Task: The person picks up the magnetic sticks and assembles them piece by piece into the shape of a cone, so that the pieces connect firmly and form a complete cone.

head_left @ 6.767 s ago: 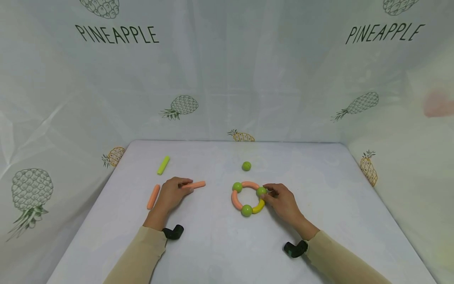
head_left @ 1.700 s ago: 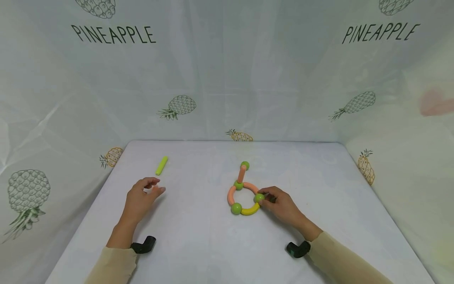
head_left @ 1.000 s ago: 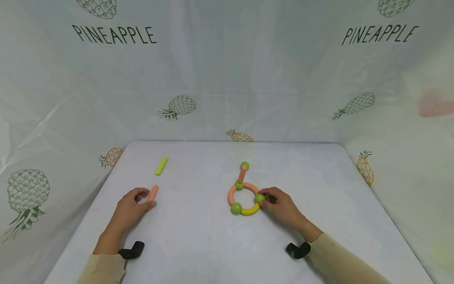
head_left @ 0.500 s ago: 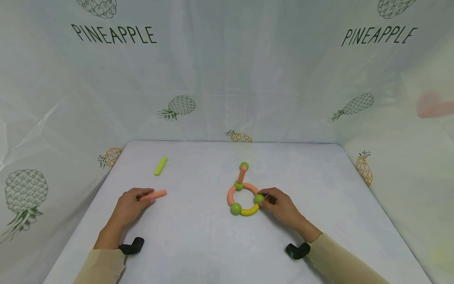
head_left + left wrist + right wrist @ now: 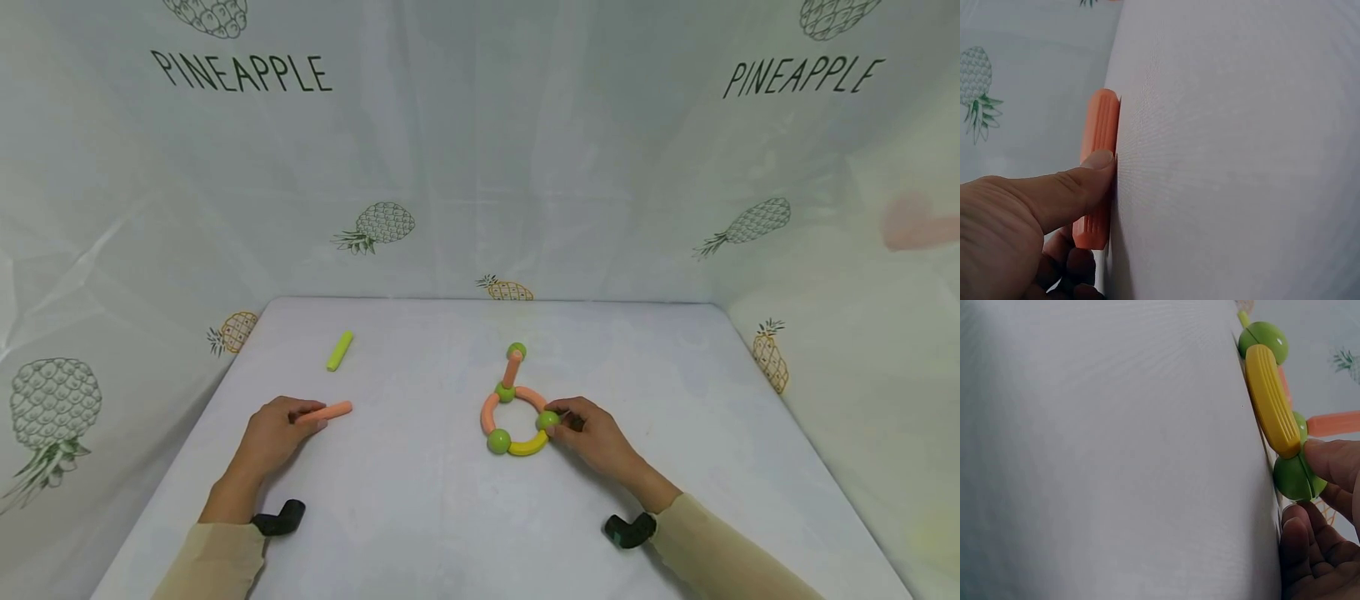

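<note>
Near the table's left side my left hand (image 5: 273, 433) pinches a straight orange ribbed magnetic stick (image 5: 333, 411) between thumb and fingers; the left wrist view shows this stick (image 5: 1099, 125) along the tabletop. My right hand (image 5: 596, 429) pinches a green ball (image 5: 548, 420) of a ring made from curved rods and green balls. A curved yellow rod (image 5: 528, 446) and two curved orange rods (image 5: 490, 413) join the balls. From the ring's far ball (image 5: 505, 392) another straight orange stick (image 5: 512, 369) stands up, as the right wrist view shows.
A straight yellow-green stick (image 5: 340, 351) lies at the back left of the white table (image 5: 420, 517). Behind the ring sits a loose green ball (image 5: 517, 350), partly covered by the raised stick. A pineapple-print cloth (image 5: 480, 167) hangs behind the table.
My left hand released one orange stick, now standing on the ring, then took another at the left and turned it sideways. The ring turned slightly under my right hand. The last half second shows no movement.
</note>
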A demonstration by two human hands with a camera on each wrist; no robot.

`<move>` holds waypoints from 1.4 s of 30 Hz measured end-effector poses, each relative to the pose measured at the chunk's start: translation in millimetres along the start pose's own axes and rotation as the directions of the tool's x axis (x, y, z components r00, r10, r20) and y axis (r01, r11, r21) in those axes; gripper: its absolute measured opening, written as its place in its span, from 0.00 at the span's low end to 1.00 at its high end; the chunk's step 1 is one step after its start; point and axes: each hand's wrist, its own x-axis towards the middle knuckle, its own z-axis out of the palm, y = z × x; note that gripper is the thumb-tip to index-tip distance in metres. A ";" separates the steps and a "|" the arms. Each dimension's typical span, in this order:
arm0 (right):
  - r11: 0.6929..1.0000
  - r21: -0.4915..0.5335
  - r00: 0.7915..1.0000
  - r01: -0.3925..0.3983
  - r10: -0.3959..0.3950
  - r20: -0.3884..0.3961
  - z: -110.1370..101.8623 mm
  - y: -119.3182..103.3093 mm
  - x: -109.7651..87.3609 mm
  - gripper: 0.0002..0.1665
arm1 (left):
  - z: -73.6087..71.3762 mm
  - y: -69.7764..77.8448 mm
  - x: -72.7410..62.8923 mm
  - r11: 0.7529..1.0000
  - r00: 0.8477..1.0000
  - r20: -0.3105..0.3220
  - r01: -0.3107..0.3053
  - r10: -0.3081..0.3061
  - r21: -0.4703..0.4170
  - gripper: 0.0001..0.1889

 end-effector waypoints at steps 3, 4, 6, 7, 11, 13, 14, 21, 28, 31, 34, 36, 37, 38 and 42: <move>1.000 -0.002 1.000 -0.004 0.004 0.000 0.3 -0.4 -0.3 0.19 | 0.1 0.6 0.4 1.000 1.000 -0.006 0.014 -0.014 0.000 0.22; 1.000 -0.001 1.000 -0.007 0.007 0.000 0.3 -0.6 -0.5 0.19 | -0.1 1.3 0.3 1.000 1.000 -0.008 0.018 -0.018 -0.007 0.23; 1.000 0.006 1.000 -0.009 0.009 -0.001 0.3 -1.1 -0.6 0.19 | 0.2 2.8 0.3 1.000 1.000 -0.013 0.026 -0.027 -0.017 0.25; 1.000 0.008 1.000 -0.008 0.008 -0.001 0.3 -1.3 -0.7 0.19 | 0.8 3.5 0.3 0.999 0.999 -0.018 0.030 -0.030 -0.025 0.26; 1.000 0.009 1.000 -0.003 0.003 -0.001 -0.1 -1.8 -0.9 0.19 | 2.5 7.8 3.0 0.998 0.998 -0.047 0.025 -0.028 -0.061 0.24; 1.000 0.007 1.000 0.000 0.000 -0.003 -0.2 -2.0 -1.1 0.19 | 4.0 10.6 4.8 0.997 0.997 -0.071 0.015 -0.021 -0.074 0.23; 1.000 0.007 1.000 0.002 -0.002 -0.004 -0.1 -2.1 -1.2 0.19 | 4.5 12.4 5.6 0.997 0.996 -0.083 0.008 -0.014 -0.077 0.22; 1.000 0.009 1.000 0.012 -0.011 -0.016 2.0 -3.7 -1.8 0.18 | 9.3 27.3 7.4 0.994 0.990 -0.136 -0.038 0.024 -0.098 0.21; 0.999 0.001 0.999 0.048 -0.048 -0.006 3.4 -3.2 -2.4 0.19 | 18.8 52.7 8.3 0.988 0.995 -0.094 -0.042 0.028 -0.148 0.22; 0.998 0.000 0.998 0.069 -0.069 0.001 2.9 -3.6 -3.0 0.20 | 25.0 64.2 9.3 0.981 0.996 -0.076 -0.053 0.039 -0.185 0.22; 0.997 -0.003 0.997 0.073 -0.073 0.004 3.0 -4.5 -2.9 0.19 | 32.0 76.0 9.5 0.973 0.997 -0.059 -0.064 0.052 -0.224 0.21; 0.997 -0.007 0.997 0.079 -0.079 0.004 3.7 -4.6 -2.6 0.19 | 37.9 83.2 9.7 0.967 0.997 -0.051 -0.073 0.062 -0.244 0.21; 0.997 -0.006 0.997 0.083 -0.082 0.004 4.0 -4.4 -2.5 0.18 | 41.2 86.8 9.8 0.964 0.997 -0.048 -0.077 0.067 -0.253 0.21; 0.996 -0.007 0.996 0.086 -0.086 0.004 4.4 -4.2 -2.4 0.18 | 44.4 90.5 9.9 0.961 0.996 -0.044 -0.082 0.073 -0.263 0.20; 0.996 -0.007 0.996 0.091 -0.091 0.000 6.0 -3.5 -2.0 0.17 | 57.8 106.0 9.7 0.945 0.994 -0.035 -0.111 0.106 -0.308 0.19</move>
